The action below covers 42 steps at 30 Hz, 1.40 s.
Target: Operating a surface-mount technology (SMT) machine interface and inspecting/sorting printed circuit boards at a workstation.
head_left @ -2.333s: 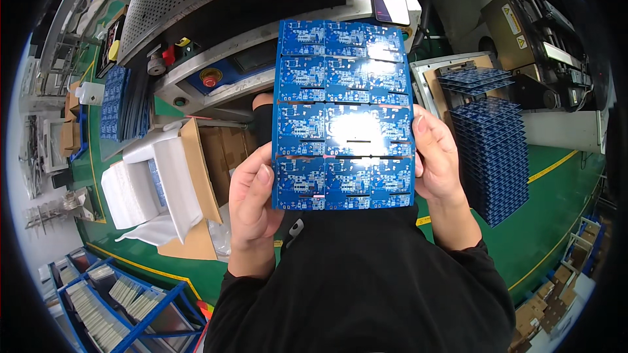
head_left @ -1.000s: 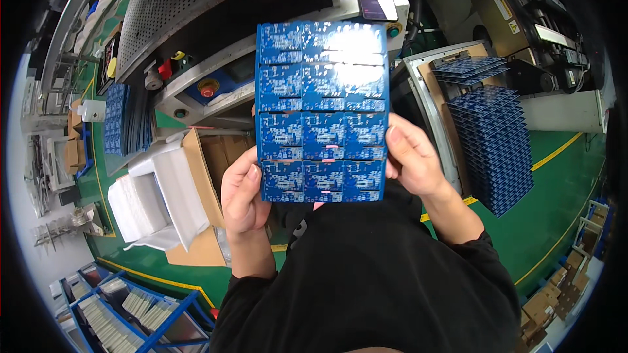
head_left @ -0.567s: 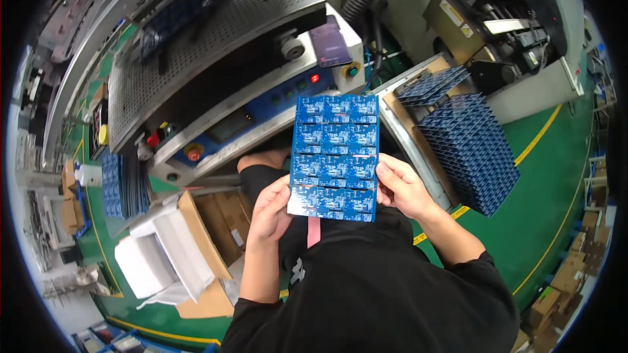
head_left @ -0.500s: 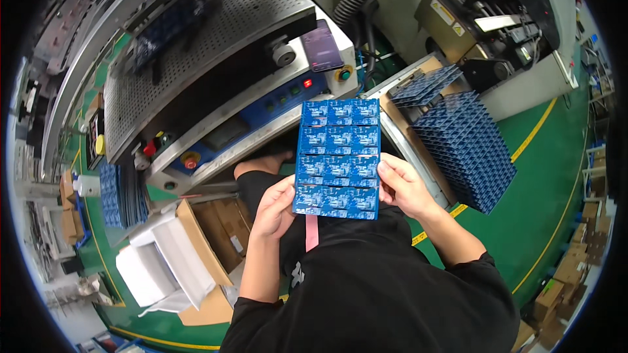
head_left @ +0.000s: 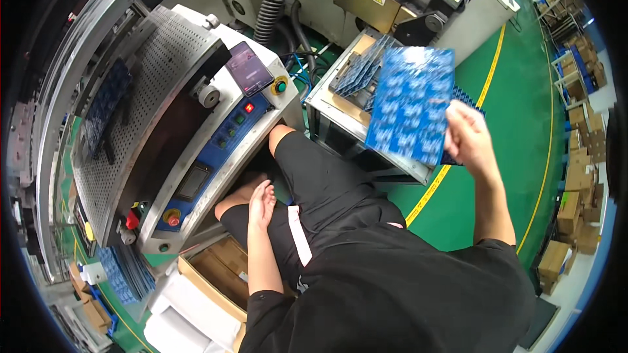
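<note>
A blue circuit board panel (head_left: 411, 108), printed with a grid of repeated patterns, is raised to my right, slightly blurred. My right hand (head_left: 468, 136) grips its right edge, fingers closed. Above my lap hangs my left hand (head_left: 261, 204), empty, fingers stretched out. Behind the raised panel, several blue circuit boards (head_left: 361, 68) lean on a small stand (head_left: 332, 110); the panel and my right hand hide most of the stack there. Another dark blue board (head_left: 108, 106) rests on the perforated plate (head_left: 173, 39) of the machine at left.
A phone (head_left: 250, 70) lies on the machine beside a green button (head_left: 280, 85). Below are the control panel (head_left: 212, 157) and a red knob (head_left: 172, 217). More boards (head_left: 123, 274) stand at lower left, near an open cardboard box (head_left: 212, 271). Yellow lines cross the green floor.
The panel has moved from in front of me to the right, toward the stand, in my right hand. My left hand has let go of it. The view has turned to the right.
</note>
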Tool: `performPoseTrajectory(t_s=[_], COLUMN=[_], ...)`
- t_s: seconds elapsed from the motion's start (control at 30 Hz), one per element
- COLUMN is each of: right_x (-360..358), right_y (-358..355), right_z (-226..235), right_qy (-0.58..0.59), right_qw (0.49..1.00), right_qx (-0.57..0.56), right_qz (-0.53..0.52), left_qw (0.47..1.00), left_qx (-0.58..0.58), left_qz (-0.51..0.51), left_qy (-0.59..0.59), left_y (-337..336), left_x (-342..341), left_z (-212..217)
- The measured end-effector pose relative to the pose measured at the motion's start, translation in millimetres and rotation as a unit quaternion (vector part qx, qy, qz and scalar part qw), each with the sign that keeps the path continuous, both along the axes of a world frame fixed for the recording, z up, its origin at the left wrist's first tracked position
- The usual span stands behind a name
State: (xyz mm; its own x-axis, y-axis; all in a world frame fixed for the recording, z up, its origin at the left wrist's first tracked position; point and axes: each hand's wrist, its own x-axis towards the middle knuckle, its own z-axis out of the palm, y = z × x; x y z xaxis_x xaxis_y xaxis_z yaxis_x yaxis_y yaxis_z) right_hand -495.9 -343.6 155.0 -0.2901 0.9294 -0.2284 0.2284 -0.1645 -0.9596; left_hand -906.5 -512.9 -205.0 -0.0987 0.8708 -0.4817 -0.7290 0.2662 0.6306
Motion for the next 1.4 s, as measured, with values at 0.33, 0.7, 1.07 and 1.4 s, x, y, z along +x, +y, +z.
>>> performPoseTrajectory(t_s=[0.33, 0.7, 1.07, 1.4], right_x=[-6.3, -53.8, -51.2, -68.6], right_y=[82.0, 186.9, 207.3, 204.7], right_z=[-51.9, -138.0, -165.8, -153.9], right_qy=[-0.105, -0.129, -0.165, -0.453], right_qw=[0.989, 0.990, 0.984, 0.809], right_qx=[0.054, -0.029, -0.039, 0.304], right_qz=[-0.086, -0.042, -0.047, 0.218], left_qw=[0.989, 0.987, 0.986, 0.986], left_qx=[-0.079, -0.060, -0.069, -0.046], left_qz=[0.104, 0.137, 0.144, 0.152], left_qy=[0.068, 0.055, 0.046, 0.058], left_y=[3.0, -5.4, -2.9, -8.8], left_x=[1.3, -0.4, 0.6, -6.1], left_z=[-10.8, -7.9, -4.2, -10.7])
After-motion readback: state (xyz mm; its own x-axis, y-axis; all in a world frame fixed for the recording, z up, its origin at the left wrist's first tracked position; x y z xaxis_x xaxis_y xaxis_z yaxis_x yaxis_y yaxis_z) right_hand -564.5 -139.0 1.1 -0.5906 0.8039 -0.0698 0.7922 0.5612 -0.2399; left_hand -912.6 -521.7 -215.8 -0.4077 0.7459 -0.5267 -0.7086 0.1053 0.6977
